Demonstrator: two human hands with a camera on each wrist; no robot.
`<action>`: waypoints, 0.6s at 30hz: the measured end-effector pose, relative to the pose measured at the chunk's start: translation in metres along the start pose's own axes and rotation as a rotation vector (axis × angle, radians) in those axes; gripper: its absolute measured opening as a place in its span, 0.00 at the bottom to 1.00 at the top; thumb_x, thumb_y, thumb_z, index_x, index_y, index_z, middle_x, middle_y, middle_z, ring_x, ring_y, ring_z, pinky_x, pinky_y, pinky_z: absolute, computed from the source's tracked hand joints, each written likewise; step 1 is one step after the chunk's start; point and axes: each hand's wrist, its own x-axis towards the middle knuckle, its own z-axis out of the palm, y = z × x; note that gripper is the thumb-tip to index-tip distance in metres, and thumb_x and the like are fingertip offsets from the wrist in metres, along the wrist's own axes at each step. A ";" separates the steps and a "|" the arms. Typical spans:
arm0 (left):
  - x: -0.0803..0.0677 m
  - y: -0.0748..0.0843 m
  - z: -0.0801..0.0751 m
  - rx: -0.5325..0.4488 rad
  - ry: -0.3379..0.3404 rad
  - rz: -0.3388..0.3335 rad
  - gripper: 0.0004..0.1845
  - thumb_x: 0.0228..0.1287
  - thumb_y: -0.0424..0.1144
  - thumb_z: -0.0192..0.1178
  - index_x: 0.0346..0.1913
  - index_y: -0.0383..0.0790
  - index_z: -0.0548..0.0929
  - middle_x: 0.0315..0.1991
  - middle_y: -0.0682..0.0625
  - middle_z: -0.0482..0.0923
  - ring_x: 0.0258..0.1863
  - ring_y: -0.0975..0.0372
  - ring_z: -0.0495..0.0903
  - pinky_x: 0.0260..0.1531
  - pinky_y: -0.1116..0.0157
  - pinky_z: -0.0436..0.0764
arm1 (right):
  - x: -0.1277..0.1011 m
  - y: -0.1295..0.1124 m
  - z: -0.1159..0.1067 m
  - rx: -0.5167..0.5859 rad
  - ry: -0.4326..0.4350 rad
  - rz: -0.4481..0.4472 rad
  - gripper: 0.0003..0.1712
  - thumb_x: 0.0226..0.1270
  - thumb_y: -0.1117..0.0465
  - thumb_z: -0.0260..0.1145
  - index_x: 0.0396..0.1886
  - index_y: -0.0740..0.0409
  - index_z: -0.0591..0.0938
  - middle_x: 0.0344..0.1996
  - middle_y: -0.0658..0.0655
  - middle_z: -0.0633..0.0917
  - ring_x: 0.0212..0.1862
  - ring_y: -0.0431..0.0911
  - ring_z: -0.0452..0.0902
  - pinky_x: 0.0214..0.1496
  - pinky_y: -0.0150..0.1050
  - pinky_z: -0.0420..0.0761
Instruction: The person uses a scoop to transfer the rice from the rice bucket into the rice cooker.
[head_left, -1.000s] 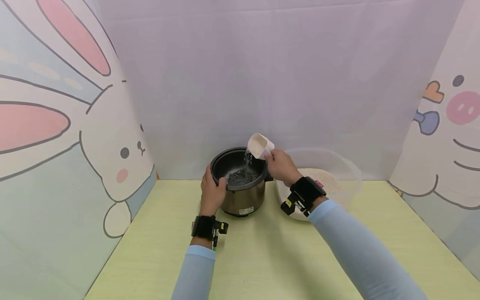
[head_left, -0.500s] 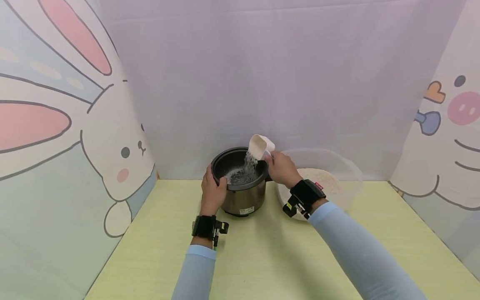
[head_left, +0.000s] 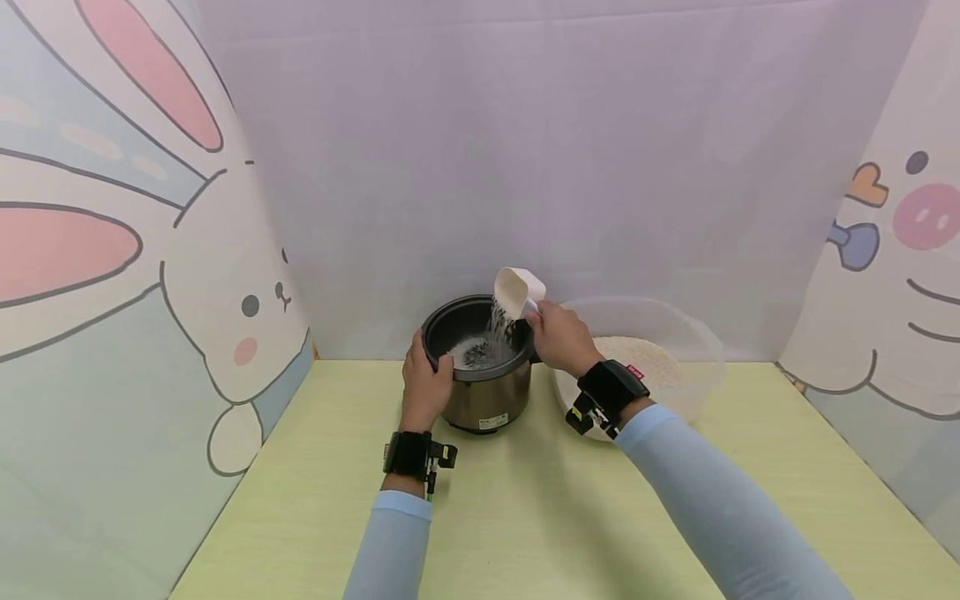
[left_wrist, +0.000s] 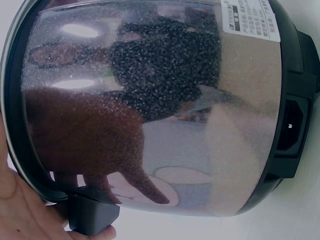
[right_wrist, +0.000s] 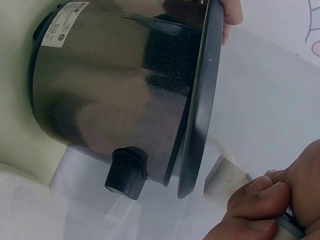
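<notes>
Mid-pour, judging by the falling grains: right hand [head_left: 558, 337] pinching the handle of a white scoop [head_left: 516, 292], tilted above the rice cooker [head_left: 480, 367] at the table's [head_left: 525, 517] far middle, rice [head_left: 497, 321] streaming into the pot. Left hand [head_left: 424, 385] curled round the cooker's left rim, steadying it. Clear bowl [head_left: 697, 367] of rice just right of the cooker. Next, probably: tipping further until empty, keeping the stream inside the rim.
</notes>
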 end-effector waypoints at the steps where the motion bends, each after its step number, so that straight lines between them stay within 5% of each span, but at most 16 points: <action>1: 0.000 0.000 0.000 -0.002 0.000 0.001 0.39 0.74 0.46 0.45 0.83 0.42 0.46 0.81 0.38 0.48 0.79 0.43 0.48 0.72 0.39 0.58 | 0.001 0.000 0.000 -0.010 -0.005 0.007 0.14 0.84 0.60 0.48 0.39 0.65 0.73 0.24 0.58 0.71 0.25 0.52 0.67 0.32 0.46 0.66; 18: -0.001 0.001 -0.001 -0.011 -0.005 -0.006 0.38 0.76 0.46 0.45 0.84 0.45 0.46 0.81 0.39 0.48 0.80 0.44 0.48 0.72 0.40 0.59 | -0.002 -0.001 0.003 -0.066 -0.022 0.016 0.13 0.84 0.59 0.50 0.47 0.66 0.75 0.25 0.58 0.74 0.25 0.50 0.69 0.32 0.45 0.67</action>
